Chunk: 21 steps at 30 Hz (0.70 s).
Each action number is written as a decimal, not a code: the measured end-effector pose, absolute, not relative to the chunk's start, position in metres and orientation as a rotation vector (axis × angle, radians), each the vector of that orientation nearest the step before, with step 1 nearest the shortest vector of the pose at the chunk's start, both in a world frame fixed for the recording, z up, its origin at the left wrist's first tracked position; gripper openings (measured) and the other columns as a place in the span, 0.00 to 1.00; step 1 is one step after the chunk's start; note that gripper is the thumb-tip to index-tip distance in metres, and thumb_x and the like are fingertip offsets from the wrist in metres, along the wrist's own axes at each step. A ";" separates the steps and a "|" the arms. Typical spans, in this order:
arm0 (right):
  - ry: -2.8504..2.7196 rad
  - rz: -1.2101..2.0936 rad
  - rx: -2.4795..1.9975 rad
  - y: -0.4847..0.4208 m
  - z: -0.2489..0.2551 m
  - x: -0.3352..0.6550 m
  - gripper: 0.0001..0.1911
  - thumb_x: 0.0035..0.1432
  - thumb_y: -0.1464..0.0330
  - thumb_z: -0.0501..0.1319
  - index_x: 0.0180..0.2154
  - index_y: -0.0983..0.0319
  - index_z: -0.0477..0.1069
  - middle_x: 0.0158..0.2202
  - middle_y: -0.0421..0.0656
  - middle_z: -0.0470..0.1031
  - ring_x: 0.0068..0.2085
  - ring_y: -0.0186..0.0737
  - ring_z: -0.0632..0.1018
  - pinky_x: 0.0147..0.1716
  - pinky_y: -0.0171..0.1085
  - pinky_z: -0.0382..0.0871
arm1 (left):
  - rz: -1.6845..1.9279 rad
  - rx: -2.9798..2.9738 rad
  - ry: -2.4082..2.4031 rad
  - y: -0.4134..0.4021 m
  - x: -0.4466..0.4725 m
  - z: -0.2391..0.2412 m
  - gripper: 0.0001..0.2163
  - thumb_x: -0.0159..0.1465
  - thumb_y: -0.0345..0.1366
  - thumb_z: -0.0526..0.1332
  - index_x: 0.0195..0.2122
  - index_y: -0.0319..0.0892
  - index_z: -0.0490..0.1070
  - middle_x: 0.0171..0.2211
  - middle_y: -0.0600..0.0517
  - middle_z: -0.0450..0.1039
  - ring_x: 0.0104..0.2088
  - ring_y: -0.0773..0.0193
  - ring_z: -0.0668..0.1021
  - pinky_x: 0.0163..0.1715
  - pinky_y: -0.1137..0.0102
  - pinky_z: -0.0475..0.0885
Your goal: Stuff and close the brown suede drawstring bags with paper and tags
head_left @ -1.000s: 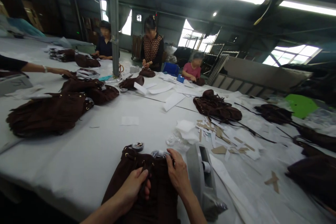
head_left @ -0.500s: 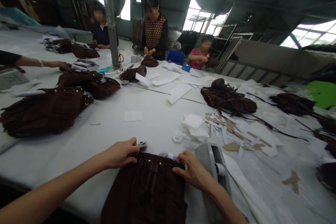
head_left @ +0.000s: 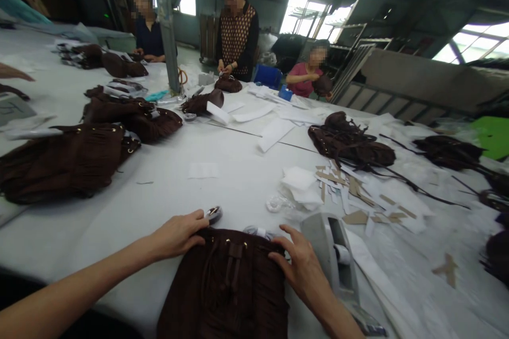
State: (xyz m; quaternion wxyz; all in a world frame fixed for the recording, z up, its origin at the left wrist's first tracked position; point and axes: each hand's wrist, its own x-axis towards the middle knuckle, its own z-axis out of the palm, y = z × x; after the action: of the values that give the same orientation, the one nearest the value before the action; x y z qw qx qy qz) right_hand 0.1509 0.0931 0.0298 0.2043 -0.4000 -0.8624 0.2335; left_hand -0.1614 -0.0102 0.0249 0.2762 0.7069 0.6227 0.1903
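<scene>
A dark brown drawstring bag (head_left: 254,280) with gold eyelets and hanging cords lies in front of me, its top edge facing away. My left hand (head_left: 183,235) pinches the bag's upper left corner between thumb and fingers. Beside those fingertips is a small wrapped bundle (head_left: 213,214). At the upper right corner, my right hand (head_left: 300,265) holds the rim between thumb and a finger, with its forefinger lifted. A clear-wrapped coil with a white band (head_left: 256,232) shows just behind the bag's top edge.
A grey tape dispenser (head_left: 332,254) stands right of the bag. Beyond it lie cardboard and paper scraps (head_left: 353,190) and white padding (head_left: 300,185). Brown bags lie left (head_left: 63,161) and right (head_left: 350,143). A metal post (head_left: 169,37) rises from the table; several co-workers sit or stand around it.
The view has tilted down a little. My right forefinger has lifted away from the bag's rim, while my left hand keeps its pinch. A co-worker's arm at far left has drawn back from the bags.
</scene>
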 end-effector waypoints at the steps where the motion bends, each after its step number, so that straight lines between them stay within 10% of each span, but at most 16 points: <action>1: -2.284 0.631 -1.146 0.085 0.030 0.150 0.08 0.51 0.64 0.63 0.36 0.56 0.75 0.48 0.48 0.72 0.50 0.53 0.71 0.51 0.50 0.61 | 0.621 1.838 1.710 -0.015 -0.156 0.027 0.06 0.60 0.38 0.56 0.36 0.46 0.70 0.38 0.51 0.69 0.33 0.62 0.73 0.35 0.69 0.67; 6: -1.912 1.223 -1.399 0.040 0.037 0.131 0.13 0.58 0.58 0.56 0.31 0.58 0.75 0.23 0.43 0.75 0.24 0.43 0.74 0.25 0.40 0.66 | 0.942 0.875 1.577 -0.036 -0.108 0.039 0.17 0.61 0.50 0.53 0.36 0.40 0.69 0.30 0.49 0.73 0.30 0.61 0.76 0.30 0.68 0.71; 12: -2.163 0.697 -1.032 0.048 0.043 0.093 0.10 0.60 0.68 0.54 0.38 0.57 0.74 0.39 0.45 0.75 0.42 0.44 0.73 0.43 0.40 0.64 | 0.962 0.205 1.067 -0.036 -0.058 0.032 0.20 0.57 0.54 0.58 0.36 0.39 0.66 0.29 0.46 0.75 0.28 0.63 0.78 0.30 0.69 0.71; 21: -2.481 0.351 -1.114 0.067 0.007 0.071 0.11 0.63 0.63 0.53 0.33 0.58 0.71 0.31 0.41 0.75 0.35 0.40 0.74 0.37 0.39 0.54 | 1.130 0.111 1.202 -0.016 -0.023 0.013 0.18 0.56 0.50 0.60 0.27 0.38 0.65 0.12 0.59 0.61 0.11 0.77 0.57 0.13 0.79 0.50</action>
State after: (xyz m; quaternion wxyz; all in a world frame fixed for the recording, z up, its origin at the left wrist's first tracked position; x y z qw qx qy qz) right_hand 0.0714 0.0667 0.0075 0.1986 -0.3981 -0.8868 0.1254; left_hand -0.0227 -0.0157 0.0127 0.6771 0.0494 0.5350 0.5028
